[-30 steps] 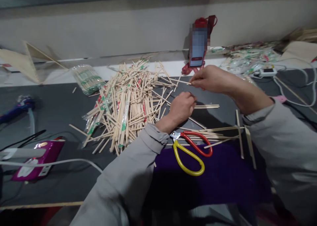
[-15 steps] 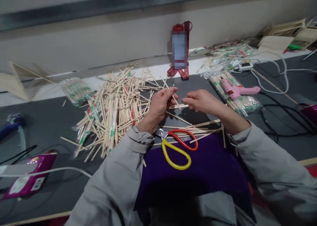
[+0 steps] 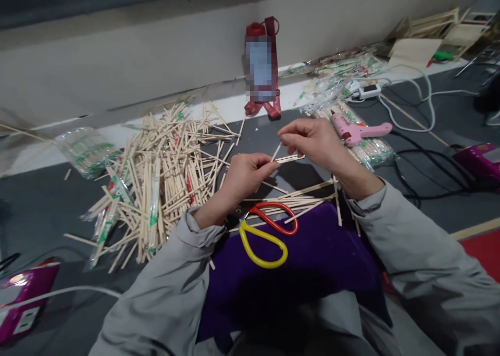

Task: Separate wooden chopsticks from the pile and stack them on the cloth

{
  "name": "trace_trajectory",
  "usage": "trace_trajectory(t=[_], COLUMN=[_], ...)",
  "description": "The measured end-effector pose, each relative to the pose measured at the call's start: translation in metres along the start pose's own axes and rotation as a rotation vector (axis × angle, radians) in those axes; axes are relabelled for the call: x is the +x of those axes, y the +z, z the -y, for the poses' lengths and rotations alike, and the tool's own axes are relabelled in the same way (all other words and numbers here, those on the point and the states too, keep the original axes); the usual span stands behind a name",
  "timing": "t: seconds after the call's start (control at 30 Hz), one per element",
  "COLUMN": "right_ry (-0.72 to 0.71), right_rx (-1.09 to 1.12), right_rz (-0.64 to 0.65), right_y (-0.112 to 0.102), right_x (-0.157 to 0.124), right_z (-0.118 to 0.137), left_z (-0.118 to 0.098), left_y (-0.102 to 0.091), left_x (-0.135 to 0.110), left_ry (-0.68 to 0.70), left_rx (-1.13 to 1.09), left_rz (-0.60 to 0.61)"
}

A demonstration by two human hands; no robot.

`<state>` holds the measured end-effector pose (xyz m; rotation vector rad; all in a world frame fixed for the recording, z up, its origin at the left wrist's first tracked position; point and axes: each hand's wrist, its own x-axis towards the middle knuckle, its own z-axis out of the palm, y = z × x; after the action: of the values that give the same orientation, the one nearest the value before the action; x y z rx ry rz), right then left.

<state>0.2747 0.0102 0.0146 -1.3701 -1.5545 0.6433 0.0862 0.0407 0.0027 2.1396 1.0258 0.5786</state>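
Observation:
A thin wooden stick (image 3: pixel 277 151) slants between my two hands over the dark table. My left hand (image 3: pixel 249 175) pinches its lower end, and my right hand (image 3: pixel 312 140) has thumb and fingers closed at its upper end. Below my hands lie scissors (image 3: pixel 263 244) with one red and one yellow handle loop; their blades are mostly hidden by my left wrist. Several loose sticks (image 3: pixel 308 202) lie beside the scissors, along the edge of a purple cloth (image 3: pixel 312 257). To the left of my left hand spreads a large heap of wooden sticks (image 3: pixel 172 163).
A pink glue gun (image 3: pixel 361 130) rests on a bagged stick bundle (image 3: pixel 375 150) at right. Behind stands a red-capped bottle (image 3: pixel 255 29). Another bagged bundle (image 3: pixel 86 150) lies far left. Purple power strips (image 3: pixel 29 299) and cables (image 3: pixel 433 119) are at the sides.
My right hand has come to the stick, which my left hand alone held before. The stick's slant has flipped, its upper end now towards the right. The view has shifted a little.

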Motion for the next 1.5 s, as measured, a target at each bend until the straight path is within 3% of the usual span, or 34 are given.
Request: trace_trajectory(t=[0.2,0.37,0.57,0.73,0.9,1.03,1.2,1.33,1.4,1.5], right_ry=[-0.192,-0.316,-0.302,-0.247,-0.184,-0.133,0.096,0.194,0.204,0.179], right_rx=[-0.352,-0.502,-0.481,-0.635,-0.705,-0.542,-0.11,0.2,0.246,0.138], right_rz=[-0.01,-0.066,-0.012,0.011,0.002,0.02,0.132,0.186,0.183,0.143], right_y=[0.0,0.0,-0.014,-0.016,-0.012,-0.021,-0.032,-0.031,-0.028,-0.024], right_x=[-0.002,0.0,-0.009,-0.022,-0.023,-0.018,-0.017,-0.018,-0.018,-0.019], right_z=[0.002,-0.003,0.003,0.009,0.006,0.003,-0.009,-0.022,-0.026,-0.025], left_z=[-0.006,-0.015,-0.023,-0.036,-0.039,-0.036,-0.031,-0.028,-0.026,-0.023], left_y=[0.004,0.005,-0.008,-0.017,-0.011,-0.007,-0.005,-0.001,0.001,0.002], left_x=[-0.001,-0.001,0.0,0.002,0.007,0.01,0.01,0.011,0.011,0.012], left_ry=[-0.05,-0.163,-0.251,-0.302,-0.348,-0.347,-0.31,-0.338,-0.346,-0.329], left_rx=[-0.056,-0.317,-0.494,-0.433,-0.406,-0.426,-0.415,-0.414,-0.412,-0.4], left_rz=[0.022,0.161,0.307,0.318,0.33,0.36,0.447,0.422,0.393,0.376])
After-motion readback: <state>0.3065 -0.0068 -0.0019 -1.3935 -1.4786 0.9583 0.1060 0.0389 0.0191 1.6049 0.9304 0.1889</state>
